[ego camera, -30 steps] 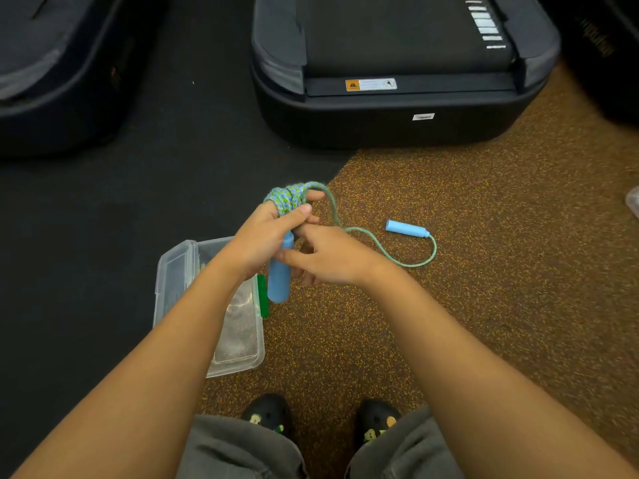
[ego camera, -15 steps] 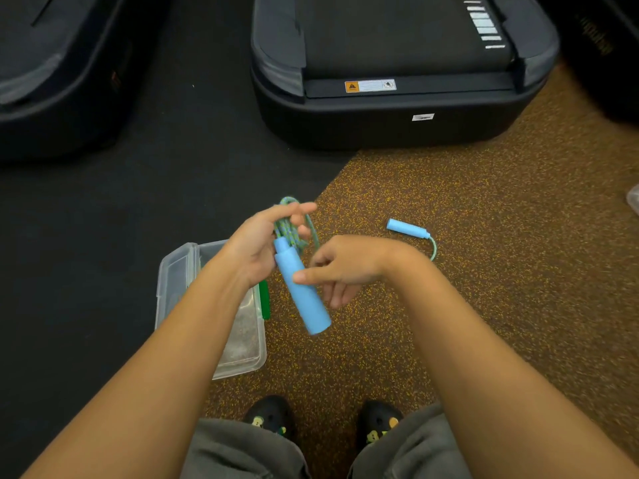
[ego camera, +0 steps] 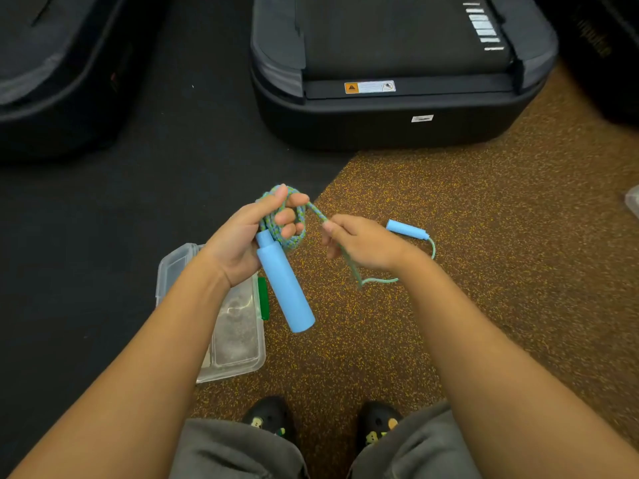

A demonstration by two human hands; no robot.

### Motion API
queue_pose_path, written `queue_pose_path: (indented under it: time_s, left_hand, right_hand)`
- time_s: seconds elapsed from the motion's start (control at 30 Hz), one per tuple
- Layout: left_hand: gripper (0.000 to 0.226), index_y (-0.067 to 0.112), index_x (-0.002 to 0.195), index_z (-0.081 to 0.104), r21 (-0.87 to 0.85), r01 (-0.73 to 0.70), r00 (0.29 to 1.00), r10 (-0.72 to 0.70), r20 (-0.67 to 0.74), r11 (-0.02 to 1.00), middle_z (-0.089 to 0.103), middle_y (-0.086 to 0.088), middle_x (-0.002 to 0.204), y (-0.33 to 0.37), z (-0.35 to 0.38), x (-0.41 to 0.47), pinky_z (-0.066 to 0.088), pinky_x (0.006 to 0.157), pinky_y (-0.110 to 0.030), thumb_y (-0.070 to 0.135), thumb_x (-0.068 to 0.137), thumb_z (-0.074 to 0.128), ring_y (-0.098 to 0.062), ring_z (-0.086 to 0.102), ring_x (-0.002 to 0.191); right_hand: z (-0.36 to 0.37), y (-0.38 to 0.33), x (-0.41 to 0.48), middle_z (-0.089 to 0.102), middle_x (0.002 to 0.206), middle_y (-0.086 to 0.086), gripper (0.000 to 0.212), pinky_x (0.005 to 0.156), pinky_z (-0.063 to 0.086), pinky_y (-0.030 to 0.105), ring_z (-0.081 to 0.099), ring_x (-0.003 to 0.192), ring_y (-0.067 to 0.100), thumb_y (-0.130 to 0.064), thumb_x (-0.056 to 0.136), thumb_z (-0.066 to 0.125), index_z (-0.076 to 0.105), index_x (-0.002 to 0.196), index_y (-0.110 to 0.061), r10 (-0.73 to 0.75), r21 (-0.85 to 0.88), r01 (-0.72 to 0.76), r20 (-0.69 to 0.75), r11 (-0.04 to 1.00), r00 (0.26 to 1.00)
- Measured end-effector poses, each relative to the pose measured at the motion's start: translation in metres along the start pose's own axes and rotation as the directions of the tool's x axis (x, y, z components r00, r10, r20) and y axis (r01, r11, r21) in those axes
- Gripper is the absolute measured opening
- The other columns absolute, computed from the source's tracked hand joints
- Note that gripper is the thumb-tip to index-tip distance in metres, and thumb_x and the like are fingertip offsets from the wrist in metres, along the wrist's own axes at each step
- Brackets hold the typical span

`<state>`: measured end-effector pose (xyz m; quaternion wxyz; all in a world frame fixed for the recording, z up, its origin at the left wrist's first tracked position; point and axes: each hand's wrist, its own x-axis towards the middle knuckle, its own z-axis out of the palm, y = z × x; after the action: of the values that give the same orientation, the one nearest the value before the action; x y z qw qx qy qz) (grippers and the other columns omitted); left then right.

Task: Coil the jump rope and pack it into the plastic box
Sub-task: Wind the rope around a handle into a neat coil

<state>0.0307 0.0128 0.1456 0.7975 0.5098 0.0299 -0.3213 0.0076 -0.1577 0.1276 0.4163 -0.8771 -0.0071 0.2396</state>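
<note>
Above the floor (ego camera: pixel 484 271), between the knees, the rope (ego camera: pixel 294 236) is held half coiled: several loops are wrapped around the fingers (ego camera: pixel 288 219) of the left hand (ego camera: pixel 242 240), which is curled shut on them, with one blue handle (ego camera: pixel 283 288) hanging down and tilted from the palm. The free strand is pinched by the right hand (ego camera: pixel 363 243) just beside the coil, and from there it trails down to the second handle (ego camera: pixel 408 231), lying on the floor, apart from both hands. The box (ego camera: pixel 179 264) sits open below the left wrist, not yet loaded. The rope is judged light, soft and limp, likely to spring loose if unpinched; the handles are rigid and smooth. A hold is best taken across the bundled loops, with the handles tucked alongside.
</note>
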Motion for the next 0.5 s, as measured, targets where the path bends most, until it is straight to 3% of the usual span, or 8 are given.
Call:
queue_pose_path:
  time_s: [0.1, 0.2, 0.3, 0.43, 0.5]
  left_hand:
    - [0.025, 0.011, 0.091, 0.066, -0.007, -0.025, 0.999, 0.025, -0.03, 1.0, 0.058, 0.009, 0.058, -0.002, -0.002, 0.003, 0.049, 0.066, -0.017, 0.023, 0.092, 0.044, -0.004, 0.057, 0.053]
    - [0.022, 0.013, 0.101, 0.063, 0.037, -0.053, 0.996, 0.056, -0.072, 0.998, 0.074, 0.005, 0.082, -0.004, 0.0, 0.006, 0.055, 0.071, -0.017, 0.015, 0.094, 0.042, -0.006, 0.07, 0.076]
    - [0.024, 0.013, 0.109, 0.06, 0.127, -0.089, 0.991, 0.1, -0.087, 0.988, 0.073, 0.006, 0.099, -0.009, 0.0, 0.01, 0.052, 0.086, -0.019, 0.004, 0.092, 0.044, -0.007, 0.068, 0.095]
    - [0.031, 0.01, 0.117, 0.056, 0.333, -0.119, 0.985, 0.153, -0.078, 0.935, 0.067, 0.004, 0.108, -0.016, -0.002, 0.012, 0.047, 0.092, -0.016, -0.001, 0.088, 0.05, -0.003, 0.063, 0.1]
    - [0.031, 0.008, 0.118, 0.057, 0.426, -0.095, 0.992, 0.123, -0.038, 0.9, 0.067, 0.003, 0.106, -0.019, -0.001, 0.012, 0.051, 0.085, -0.015, 0.0, 0.088, 0.051, -0.002, 0.065, 0.091]
  right_hand:
    - [0.012, -0.002, -0.001, 0.063, 0.072, 0.003, 0.03, 0.073, 0.037, 0.026, 0.056, 0.078, 0.02, -0.031, 0.1, 0.031, 0.056, 0.093, -0.015, 0.045, -0.104, -0.036, 0.093, 0.994, 0.995]
    - [0.022, -0.012, -0.001, 0.062, 0.111, 0.023, 0.012, 0.073, 0.032, 0.025, 0.056, 0.095, 0.029, -0.025, 0.099, 0.034, 0.044, 0.095, -0.019, 0.062, -0.223, -0.016, 0.201, 0.975, 0.978]
    - [0.024, -0.023, -0.007, 0.053, 0.127, 0.022, 0.009, 0.072, 0.032, 0.028, 0.053, 0.104, 0.032, -0.017, 0.096, 0.038, 0.045, 0.101, -0.016, 0.051, -0.299, 0.041, 0.293, 0.954, 0.955]
    - [0.019, -0.036, -0.013, 0.052, 0.129, 0.02, 0.021, 0.073, 0.031, 0.028, 0.05, 0.107, 0.03, -0.017, 0.097, 0.036, 0.047, 0.111, -0.006, -0.008, -0.388, 0.122, 0.284, 0.913, 0.959]
    - [0.011, -0.04, -0.015, 0.053, 0.124, 0.016, 0.029, 0.079, 0.033, 0.028, 0.048, 0.107, 0.023, -0.022, 0.098, 0.037, 0.053, 0.115, -0.005, -0.062, -0.382, 0.161, 0.26, 0.91, 0.964]
